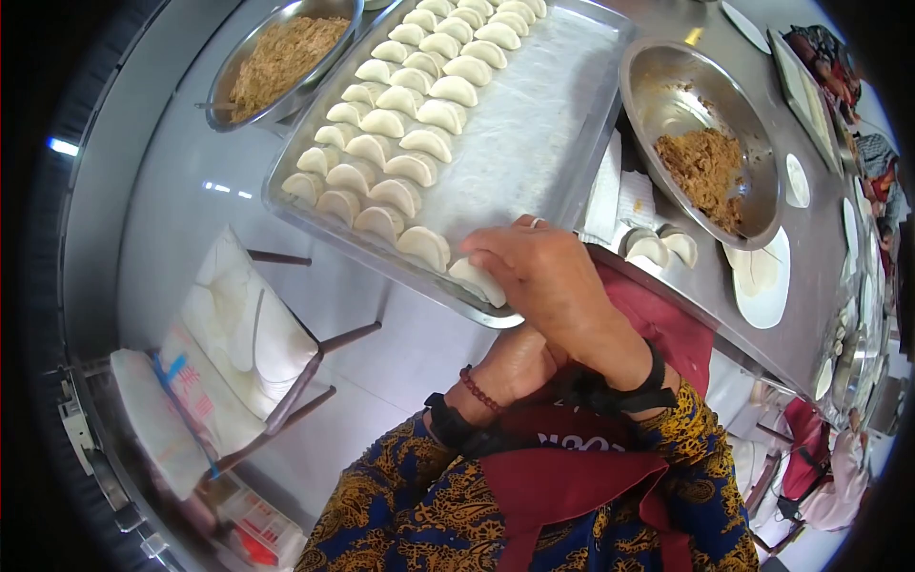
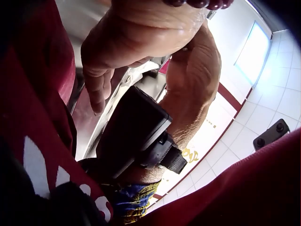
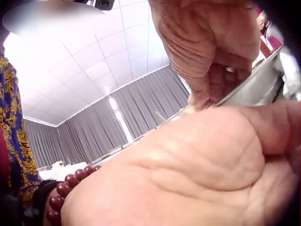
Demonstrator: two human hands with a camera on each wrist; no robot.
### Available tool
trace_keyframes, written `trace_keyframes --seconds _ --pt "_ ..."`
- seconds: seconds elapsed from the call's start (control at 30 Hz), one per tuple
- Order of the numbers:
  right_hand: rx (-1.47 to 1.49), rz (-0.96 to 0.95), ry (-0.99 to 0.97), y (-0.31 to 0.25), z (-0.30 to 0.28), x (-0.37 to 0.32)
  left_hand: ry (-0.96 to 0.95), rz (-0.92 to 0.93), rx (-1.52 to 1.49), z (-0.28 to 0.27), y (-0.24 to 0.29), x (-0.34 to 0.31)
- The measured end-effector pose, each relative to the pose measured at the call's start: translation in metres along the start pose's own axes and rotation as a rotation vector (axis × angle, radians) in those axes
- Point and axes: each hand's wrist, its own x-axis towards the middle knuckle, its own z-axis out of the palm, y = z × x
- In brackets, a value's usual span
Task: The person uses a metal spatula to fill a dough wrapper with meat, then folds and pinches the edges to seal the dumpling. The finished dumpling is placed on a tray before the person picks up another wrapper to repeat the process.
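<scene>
A metal tray [image 1: 272, 186] holds rows of pale folded dumplings [image 1: 381, 124] on its left side. At its near corner my right hand [image 1: 558, 286] reaches over the edge, with curled fingers holding the last dumpling [image 1: 474, 280] of the nearest row. Below and beside it, my left hand [image 1: 519, 364] is partly covered by the right wrist. The left wrist view shows the left hand [image 2: 136, 40] with fingers hanging loosely and nothing in them. In the right wrist view, the left palm [image 3: 188, 165] fills the bottom, below the right hand [image 3: 211, 42]; the dumpling is hidden there.
Right of the tray stands a metal bowl [image 1: 658, 91] of brown filling, with two dumplings [image 1: 648, 248] and a white plate [image 1: 762, 296] near it. Another filling bowl [image 1: 224, 81] is at upper left. A chair [image 1: 324, 343] with white bags stands below the tray's left side.
</scene>
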Motion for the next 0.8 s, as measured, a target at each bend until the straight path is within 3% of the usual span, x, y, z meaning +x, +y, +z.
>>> trace_keyframes --seconds 0.03,0.1,0.13,0.2,0.3,0.43,0.5,0.6,0.8 --pt "0.107 -0.075 0.060 0.003 -0.007 -0.002 0.001 -0.004 0.005 0.015 0.005 -0.003" --pt "0.149 -0.097 0.133 0.004 -0.025 -0.007 0.230 0.014 0.128 0.047 0.014 -0.009" --pt "0.191 -0.123 0.199 0.004 -0.035 -0.010 0.230 0.011 0.133 0.043 0.012 -0.004" --pt "0.212 -0.068 0.218 0.011 -0.056 -0.023 -0.052 0.043 0.036 0.026 0.007 0.006" --pt "0.203 0.082 0.290 0.022 -0.086 -0.049 -0.102 -0.069 -0.049 0.024 0.003 0.016" --pt "0.166 0.376 0.516 0.048 -0.109 -0.092 -0.011 -0.110 0.001 0.041 0.005 0.021" --pt "0.151 0.396 0.603 0.068 -0.112 -0.114 -0.058 -0.130 0.011 0.040 0.002 0.025" --pt "0.214 0.583 0.688 0.088 -0.119 -0.143 0.004 -0.128 0.092 0.051 0.002 0.029" --pt "0.053 0.475 0.706 0.105 -0.110 -0.152 0.016 -0.178 0.151 0.065 -0.004 0.043"
